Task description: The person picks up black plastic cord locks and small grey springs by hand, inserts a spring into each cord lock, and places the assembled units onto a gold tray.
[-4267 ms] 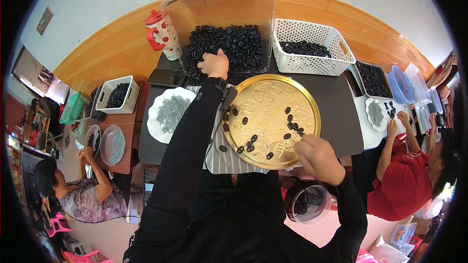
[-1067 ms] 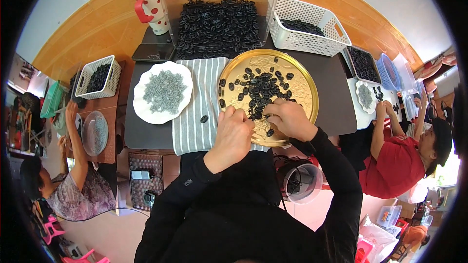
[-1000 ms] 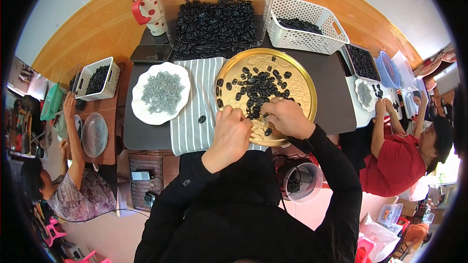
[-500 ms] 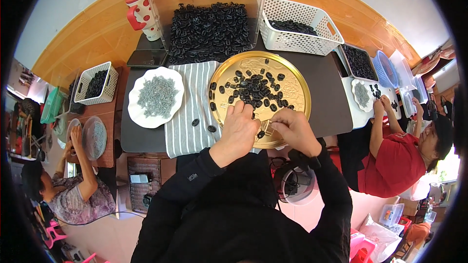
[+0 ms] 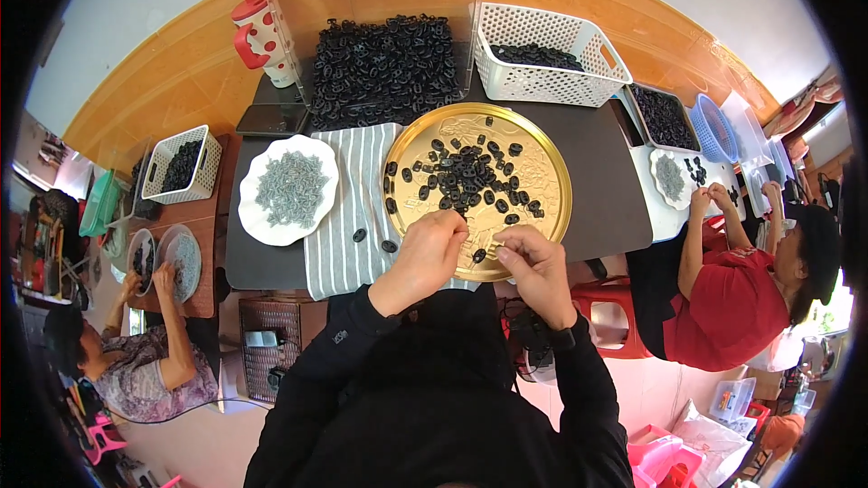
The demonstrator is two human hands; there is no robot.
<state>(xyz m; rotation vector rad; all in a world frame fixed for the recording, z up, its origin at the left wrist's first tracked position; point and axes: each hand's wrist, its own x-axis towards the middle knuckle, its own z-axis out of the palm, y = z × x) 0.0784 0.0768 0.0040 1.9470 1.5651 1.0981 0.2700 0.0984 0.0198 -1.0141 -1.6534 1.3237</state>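
Dark tabletop (image 5: 608, 189) spreads ahead and right of the right hand (image 5: 537, 269), a broad strip running out to the table's edge! That hand, thumb and fingers bent close together, works over the near rim of the gold tray (image 5: 540, 161); what's pinched, I can't tell. Left hand (image 5: 429, 253) has its fingers bunched, contents hidden. Between them lies one black oval piece (image 5: 478, 255); ahead, the heap (image 5: 466, 176); left, striped cloth (image 5: 357, 189).

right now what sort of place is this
Likely a small workshop: a gold tray of loose black parts, a white dish of grey pieces, and people working on either side.
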